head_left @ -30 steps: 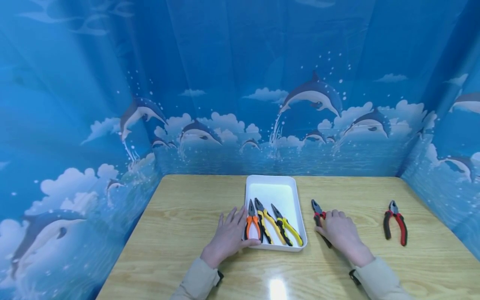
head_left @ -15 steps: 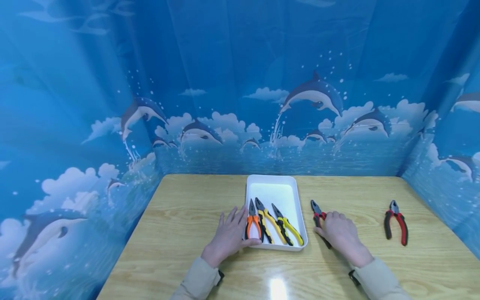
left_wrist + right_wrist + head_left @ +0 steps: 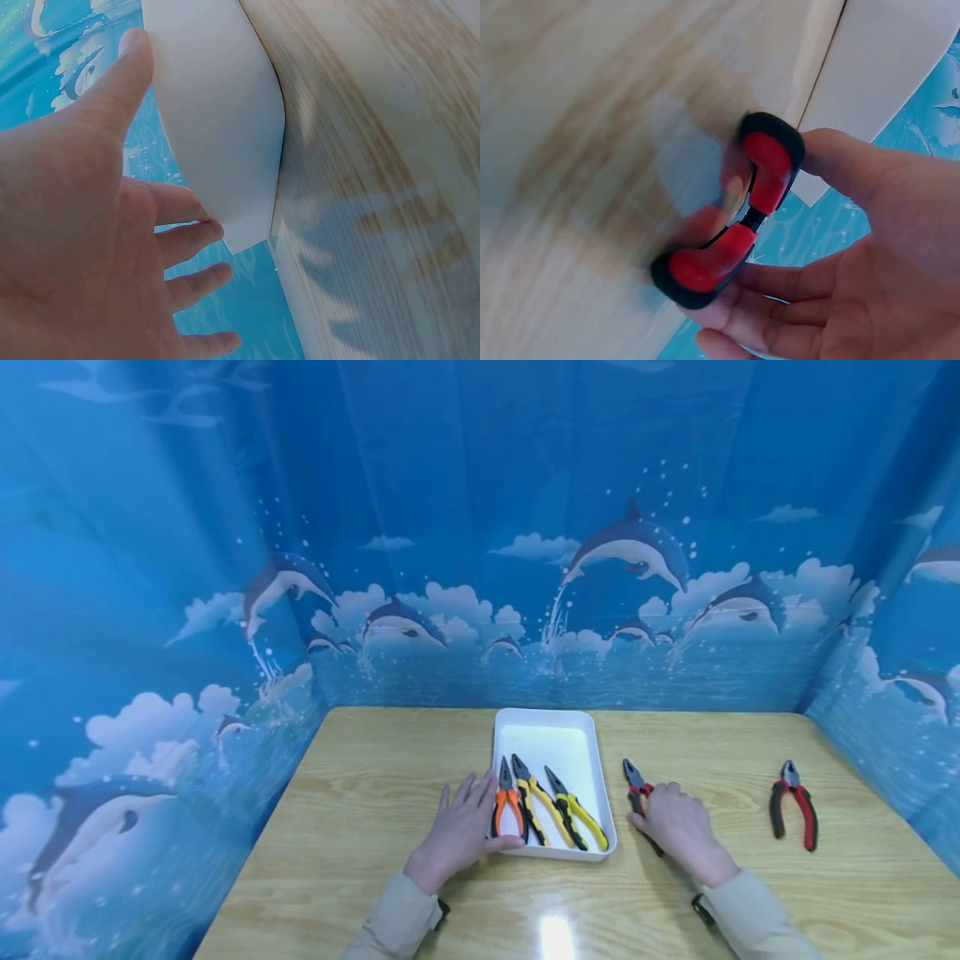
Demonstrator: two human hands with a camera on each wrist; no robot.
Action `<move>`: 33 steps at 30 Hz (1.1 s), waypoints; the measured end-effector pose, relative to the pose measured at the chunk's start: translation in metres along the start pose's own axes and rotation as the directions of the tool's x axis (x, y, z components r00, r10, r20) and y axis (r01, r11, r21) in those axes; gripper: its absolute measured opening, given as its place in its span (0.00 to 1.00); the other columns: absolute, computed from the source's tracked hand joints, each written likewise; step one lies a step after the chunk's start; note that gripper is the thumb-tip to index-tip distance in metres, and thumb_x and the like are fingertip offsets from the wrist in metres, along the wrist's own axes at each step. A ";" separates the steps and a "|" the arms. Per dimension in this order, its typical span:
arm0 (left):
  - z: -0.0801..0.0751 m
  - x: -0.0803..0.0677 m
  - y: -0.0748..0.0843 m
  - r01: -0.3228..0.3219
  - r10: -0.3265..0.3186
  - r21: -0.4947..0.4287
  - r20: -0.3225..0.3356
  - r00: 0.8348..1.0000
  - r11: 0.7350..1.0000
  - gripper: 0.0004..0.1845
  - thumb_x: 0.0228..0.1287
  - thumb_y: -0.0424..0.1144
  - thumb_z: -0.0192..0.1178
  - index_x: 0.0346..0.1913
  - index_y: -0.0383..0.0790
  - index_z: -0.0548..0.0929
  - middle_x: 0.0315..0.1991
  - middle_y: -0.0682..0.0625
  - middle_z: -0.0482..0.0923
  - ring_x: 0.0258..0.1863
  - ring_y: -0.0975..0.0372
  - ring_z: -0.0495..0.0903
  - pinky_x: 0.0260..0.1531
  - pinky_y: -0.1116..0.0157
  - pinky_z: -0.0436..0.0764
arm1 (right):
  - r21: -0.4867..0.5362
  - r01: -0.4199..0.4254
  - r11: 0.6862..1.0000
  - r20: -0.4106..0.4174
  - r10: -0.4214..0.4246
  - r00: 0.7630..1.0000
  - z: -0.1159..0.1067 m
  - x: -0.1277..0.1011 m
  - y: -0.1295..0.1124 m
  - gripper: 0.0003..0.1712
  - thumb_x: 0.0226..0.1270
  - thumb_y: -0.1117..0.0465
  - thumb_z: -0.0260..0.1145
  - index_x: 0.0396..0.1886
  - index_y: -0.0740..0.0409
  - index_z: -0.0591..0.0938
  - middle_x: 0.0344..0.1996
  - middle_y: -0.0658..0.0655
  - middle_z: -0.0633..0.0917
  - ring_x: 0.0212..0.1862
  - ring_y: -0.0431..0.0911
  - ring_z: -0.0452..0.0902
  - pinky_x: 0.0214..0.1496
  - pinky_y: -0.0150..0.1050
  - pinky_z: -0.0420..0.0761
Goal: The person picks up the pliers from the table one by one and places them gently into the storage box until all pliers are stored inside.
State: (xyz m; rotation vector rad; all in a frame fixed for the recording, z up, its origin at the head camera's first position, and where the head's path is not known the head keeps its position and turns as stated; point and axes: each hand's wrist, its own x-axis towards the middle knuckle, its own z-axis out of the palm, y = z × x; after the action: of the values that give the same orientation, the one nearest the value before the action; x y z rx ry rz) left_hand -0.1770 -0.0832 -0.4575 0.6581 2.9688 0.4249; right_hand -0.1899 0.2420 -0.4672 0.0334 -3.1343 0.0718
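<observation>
My left hand (image 3: 457,831) lies at the near left corner of a white tray (image 3: 543,717), fingers spread and thumb along its front rim. In the left wrist view its thumb and fingers touch the outer wall of the tray (image 3: 217,112). Inside the tray are orange-and-black pliers (image 3: 510,806) and two yellow-and-black pliers (image 3: 553,810) (image 3: 581,822). Right of the tray, my right hand (image 3: 682,827) grips red-and-black combination pliers (image 3: 636,785). In the right wrist view, thumb and fingers sit on opposite handles of these pliers (image 3: 769,169), which are close to the tabletop.
Another pair of red-and-black pliers (image 3: 791,806) lies on the wooden table (image 3: 397,743) at the far right, handles toward me. A blue curtain (image 3: 465,527) with dolphins stands behind the table and along both sides.
</observation>
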 end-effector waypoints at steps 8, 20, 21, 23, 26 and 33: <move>-0.003 0.000 0.001 0.001 -0.001 -0.004 0.001 1.000 1.000 0.54 0.61 0.70 0.59 0.79 0.34 0.58 0.80 0.41 0.53 0.78 0.41 0.52 0.73 0.33 0.50 | -0.004 0.004 1.000 -0.013 -0.004 1.000 -0.005 0.002 0.005 0.32 0.65 0.45 0.67 0.31 0.74 0.75 0.26 0.64 0.74 0.26 0.54 0.71 0.34 0.53 0.77; -0.001 0.000 0.000 0.002 -0.002 -0.001 0.002 1.000 1.000 0.54 0.61 0.70 0.58 0.79 0.34 0.58 0.80 0.41 0.53 0.78 0.41 0.52 0.73 0.33 0.51 | 0.024 0.001 1.000 -0.178 0.003 0.984 -0.005 0.002 0.004 0.29 0.65 0.46 0.65 0.30 0.71 0.71 0.26 0.63 0.71 0.27 0.54 0.65 0.30 0.44 0.65; -0.001 0.000 0.000 0.000 0.000 0.000 0.000 1.000 1.000 0.55 0.61 0.70 0.58 0.79 0.34 0.58 0.80 0.41 0.53 0.78 0.41 0.52 0.73 0.33 0.51 | 0.027 0.003 1.000 -0.200 0.002 0.980 -0.006 0.001 0.004 0.29 0.64 0.46 0.66 0.30 0.71 0.71 0.26 0.63 0.70 0.27 0.54 0.65 0.29 0.44 0.64; -0.001 0.000 0.000 -0.002 0.002 0.001 -0.002 1.000 1.000 0.55 0.61 0.71 0.58 0.79 0.34 0.58 0.80 0.40 0.54 0.78 0.41 0.52 0.73 0.33 0.51 | 0.025 0.011 1.000 -0.245 -0.004 0.970 -0.008 0.000 0.003 0.31 0.63 0.45 0.68 0.31 0.72 0.71 0.27 0.63 0.70 0.27 0.54 0.65 0.29 0.44 0.64; -0.001 0.000 0.000 -0.007 0.007 -0.003 -0.006 1.000 1.000 0.54 0.61 0.70 0.59 0.78 0.34 0.58 0.80 0.40 0.54 0.78 0.41 0.52 0.73 0.33 0.51 | 0.018 0.024 1.000 -0.303 -0.017 0.953 -0.013 -0.001 0.002 0.32 0.62 0.45 0.70 0.31 0.72 0.71 0.26 0.62 0.69 0.27 0.53 0.64 0.28 0.43 0.63; -0.001 0.000 -0.001 -0.011 0.011 0.000 -0.004 1.000 1.000 0.55 0.61 0.70 0.58 0.79 0.34 0.57 0.80 0.40 0.54 0.78 0.41 0.52 0.73 0.32 0.51 | -0.012 0.074 0.997 -0.418 -0.072 0.906 -0.022 -0.003 -0.003 0.30 0.59 0.45 0.69 0.25 0.67 0.68 0.22 0.59 0.67 0.23 0.51 0.61 0.24 0.40 0.59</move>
State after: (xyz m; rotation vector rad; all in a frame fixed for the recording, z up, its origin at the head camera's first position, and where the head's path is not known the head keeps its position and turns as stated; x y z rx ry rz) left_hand -0.1775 -0.0840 -0.4562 0.6749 2.9700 0.4282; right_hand -0.1868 0.2396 -0.4451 0.1188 -2.6989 0.0735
